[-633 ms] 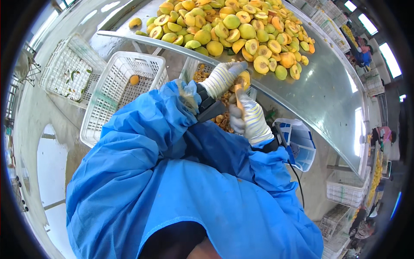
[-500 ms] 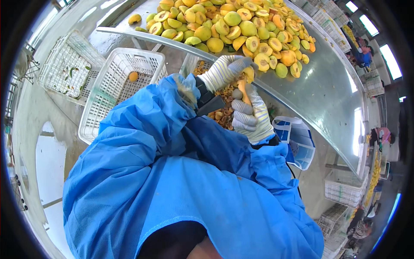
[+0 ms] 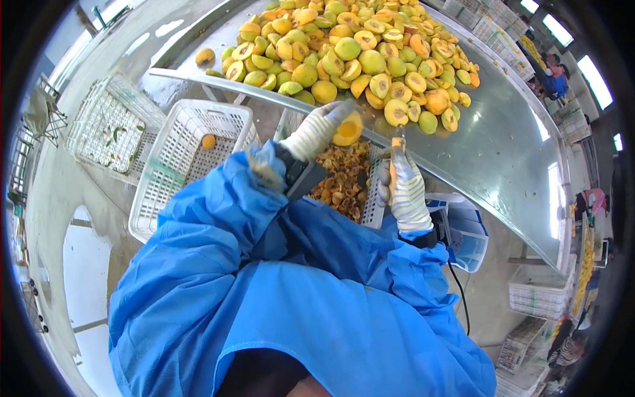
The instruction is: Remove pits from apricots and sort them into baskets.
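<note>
Head view, single camera. Hands apart. Left hand (image 3: 316,131), gloved, closed on a yellow fruit half (image 3: 348,130), cut face toward the camera, its centre a deeper orange; fingers blurred, exact pad contact cannot be told. Right hand (image 3: 408,192), gloved, wrapped round a tool with an orange-tan handle (image 3: 394,177), its metal tip pointing away from the body, apart from the fruit half.

Below and between the hands: crate (image 3: 376,206) of brown-orange scraps (image 3: 342,185). Beyond both: fruit pile (image 3: 370,63) on metal table (image 3: 493,155). Left of left hand: white crate (image 3: 173,173) with one orange fruit (image 3: 208,141).

Handling (judged): fruit half likely light, flesh firm but bruisable, cut face probably wet and slippery. Best hold: skin side and outer rim, light pressure, centre left free. Tool presumably stiff; grip at handle.
</note>
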The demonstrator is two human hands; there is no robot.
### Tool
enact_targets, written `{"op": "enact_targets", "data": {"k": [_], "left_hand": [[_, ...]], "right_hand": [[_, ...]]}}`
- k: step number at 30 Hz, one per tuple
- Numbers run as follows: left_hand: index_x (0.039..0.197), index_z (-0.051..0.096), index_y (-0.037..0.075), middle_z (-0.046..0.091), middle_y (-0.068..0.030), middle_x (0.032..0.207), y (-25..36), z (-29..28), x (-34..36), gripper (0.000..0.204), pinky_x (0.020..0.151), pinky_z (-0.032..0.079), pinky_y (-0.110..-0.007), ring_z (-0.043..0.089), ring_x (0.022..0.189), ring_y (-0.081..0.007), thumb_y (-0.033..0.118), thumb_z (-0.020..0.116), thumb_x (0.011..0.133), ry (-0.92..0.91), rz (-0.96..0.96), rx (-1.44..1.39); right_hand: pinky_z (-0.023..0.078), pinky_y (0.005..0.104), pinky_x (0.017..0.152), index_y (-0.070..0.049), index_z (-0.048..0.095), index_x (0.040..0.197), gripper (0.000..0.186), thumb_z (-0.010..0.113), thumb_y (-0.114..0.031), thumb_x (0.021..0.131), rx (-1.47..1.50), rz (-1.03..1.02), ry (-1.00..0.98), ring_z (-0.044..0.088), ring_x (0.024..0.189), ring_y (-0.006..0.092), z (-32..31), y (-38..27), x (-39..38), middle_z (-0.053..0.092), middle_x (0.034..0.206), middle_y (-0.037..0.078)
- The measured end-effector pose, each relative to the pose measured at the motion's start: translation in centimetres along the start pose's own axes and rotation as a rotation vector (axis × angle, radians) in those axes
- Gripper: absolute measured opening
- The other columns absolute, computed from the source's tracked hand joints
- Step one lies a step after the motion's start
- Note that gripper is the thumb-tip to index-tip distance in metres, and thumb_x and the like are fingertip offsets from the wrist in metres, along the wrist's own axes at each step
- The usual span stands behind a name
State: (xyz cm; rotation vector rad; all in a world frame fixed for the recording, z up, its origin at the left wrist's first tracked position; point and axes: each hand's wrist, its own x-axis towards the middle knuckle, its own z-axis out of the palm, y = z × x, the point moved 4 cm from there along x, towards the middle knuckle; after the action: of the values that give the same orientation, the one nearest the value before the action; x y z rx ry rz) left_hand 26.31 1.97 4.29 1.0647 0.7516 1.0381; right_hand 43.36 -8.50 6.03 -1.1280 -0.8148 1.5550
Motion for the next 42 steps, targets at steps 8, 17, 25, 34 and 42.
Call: {"op": "enact_targets", "data": {"k": [8,17,25,34,42], "left_hand": [[0.109,0.069,0.014,0.067,-0.0164,0.101,9.7,-7.5,-5.1,0.033,0.084,0.050,-0.043,0.064,0.096,-0.0355,0.037,0.065,0.086,0.319,0.451,1.732],[0.105,0.066,0.004,0.070,-0.0168,0.092,7.3,-8.5,5.4,0.058,0.079,0.052,-0.042,0.067,0.090,-0.0308,0.056,0.064,0.079,0.165,-0.327,1.810],[0.121,0.055,0.003,0.066,-0.0152,0.110,6.0,-5.0,0.1,0.055,0.080,0.057,-0.039,0.067,0.092,-0.0265,0.043,0.067,0.085,0.121,-0.007,-0.289],[0.113,0.060,0.005,0.066,-0.0118,0.102,1.8,2.3,-4.0,0.055,0.088,0.052,-0.040,0.065,0.096,-0.0242,0.054,0.063,0.087,-0.022,-0.060,-0.482],[0.109,0.058,0.006,0.065,-0.0109,0.096,1.6,3.8,-4.6,0.045,0.081,0.057,-0.039,0.065,0.088,-0.0236,0.046,0.065,0.089,-0.007,-0.041,-0.524]], "right_hand": [[0.034,0.0239,0.035,-0.010,0.056,0.104,0.034,0.062,-0.042,0.092,-0.062,-0.023,-0.027,0.043,0.039,0.0090,0.0,-0.4,-0.6,0.047,0.061,-0.002],[0.035,0.0247,0.035,-0.008,0.054,0.110,0.040,0.062,-0.043,0.092,-0.142,-0.045,-0.085,0.044,0.040,0.0099,0.6,0.2,-0.2,0.047,0.063,0.000],[0.034,0.0215,0.037,-0.008,0.052,0.113,0.038,0.060,-0.040,0.094,-0.150,-0.100,-0.095,0.043,0.041,0.0080,2.0,0.3,-0.9,0.048,0.064,0.000],[0.048,0.0456,0.062,0.000,0.053,0.113,0.037,0.059,-0.030,0.093,-0.973,-0.668,0.056,0.061,0.072,0.0421,3.5,0.1,-1.3,0.062,0.080,0.024],[0.050,0.0498,0.060,0.003,0.049,0.117,0.041,0.058,-0.030,0.093,-1.392,-0.462,0.119,0.063,0.071,0.0430,4.3,0.2,-1.3,0.063,0.078,0.027]]}}
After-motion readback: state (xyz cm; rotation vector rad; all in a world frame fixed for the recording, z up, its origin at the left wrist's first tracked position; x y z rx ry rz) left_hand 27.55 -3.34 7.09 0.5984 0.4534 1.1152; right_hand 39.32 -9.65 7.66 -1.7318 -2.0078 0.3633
